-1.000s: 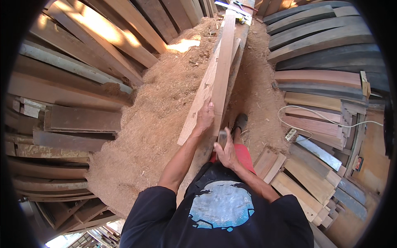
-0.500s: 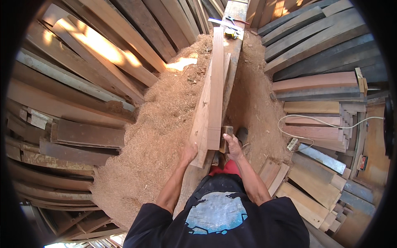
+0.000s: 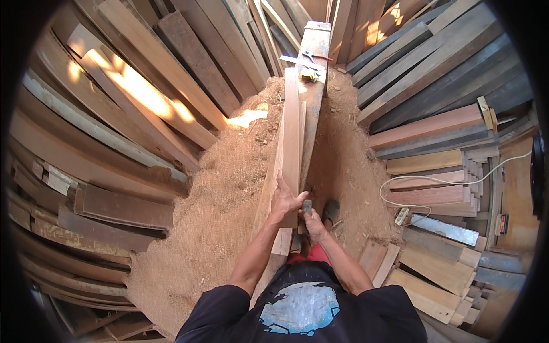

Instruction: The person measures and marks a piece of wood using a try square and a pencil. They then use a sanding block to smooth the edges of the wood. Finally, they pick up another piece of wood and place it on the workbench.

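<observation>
A long reddish-brown board (image 3: 292,123) lies lengthwise along a narrow bench (image 3: 311,120), over a second, paler board (image 3: 264,204). My left hand (image 3: 284,200) rests on the near part of the upper board, its fingers stretched along the wood and thumb out to the right. Close by on the right edge, my right hand (image 3: 314,224) is closed round a small wooden block (image 3: 307,206). Most of the block is hidden by the fingers; its greyish end shows above them.
At the bench's far end lie a metal ruler or square (image 3: 297,61), red-handled pliers (image 3: 317,56) and a yellow tape measure (image 3: 310,75). Shavings (image 3: 211,228) cover the floor. Planks (image 3: 197,57) line both sides. A white cable (image 3: 423,178) runs to a socket (image 3: 402,216) at right.
My left hand has moved from the lower board's left edge onto the upper board. My right hand has shifted slightly nearer, and its block has turned. The whole view has tilted a little.
</observation>
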A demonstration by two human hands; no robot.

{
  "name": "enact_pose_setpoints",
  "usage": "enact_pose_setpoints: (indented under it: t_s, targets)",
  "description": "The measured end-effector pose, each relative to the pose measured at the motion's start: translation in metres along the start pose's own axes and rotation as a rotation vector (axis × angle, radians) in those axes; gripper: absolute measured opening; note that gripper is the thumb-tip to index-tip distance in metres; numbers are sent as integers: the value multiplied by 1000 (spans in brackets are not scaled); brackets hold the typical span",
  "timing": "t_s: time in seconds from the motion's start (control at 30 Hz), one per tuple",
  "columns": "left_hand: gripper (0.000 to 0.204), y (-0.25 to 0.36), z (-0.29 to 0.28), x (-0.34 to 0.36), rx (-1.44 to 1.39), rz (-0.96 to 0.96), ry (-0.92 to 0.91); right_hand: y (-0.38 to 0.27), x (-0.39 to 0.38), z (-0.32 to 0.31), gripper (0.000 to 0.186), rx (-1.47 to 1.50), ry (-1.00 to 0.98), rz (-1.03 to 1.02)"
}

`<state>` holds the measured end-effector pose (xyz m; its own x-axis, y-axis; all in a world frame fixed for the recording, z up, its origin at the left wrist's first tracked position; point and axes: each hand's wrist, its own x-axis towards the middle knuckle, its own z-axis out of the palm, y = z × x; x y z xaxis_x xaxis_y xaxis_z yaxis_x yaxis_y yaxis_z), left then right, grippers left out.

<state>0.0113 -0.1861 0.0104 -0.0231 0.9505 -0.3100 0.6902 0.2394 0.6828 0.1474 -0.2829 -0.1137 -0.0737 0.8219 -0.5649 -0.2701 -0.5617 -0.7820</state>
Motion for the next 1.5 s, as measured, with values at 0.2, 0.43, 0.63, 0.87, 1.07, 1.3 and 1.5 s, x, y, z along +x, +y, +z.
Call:
enact_pose_setpoints:
  t_s: [0.2,0.43,0.63,0.87,1.07,1.3,1.5]
  targets:
    - [104,-8,-3,-9,78,-62,-49,-23,-23,8,40,204,-138,149]
    - [109,2,-38,-91,40,90,24,-58,-80,11,39,355,-361,212]
    - [88,43,-134,-116,-61,353,-213,-173,-160,36,54,311,-517,129]
    - [124,105,-214,-105,-497,743,-409,-281,-158,43,56,321,-588,-239]
    - [143,143,-207,-88,182,967,-90,-321,-130,36,52,496,-550,-293]
    - [135,184,-204,-21,-240,1230,217,-376,-123,25,53,328,-672,-284]
    - [131,228,-199,12,-320,1253,244,-440,-135,0,52,3,-324,-658]
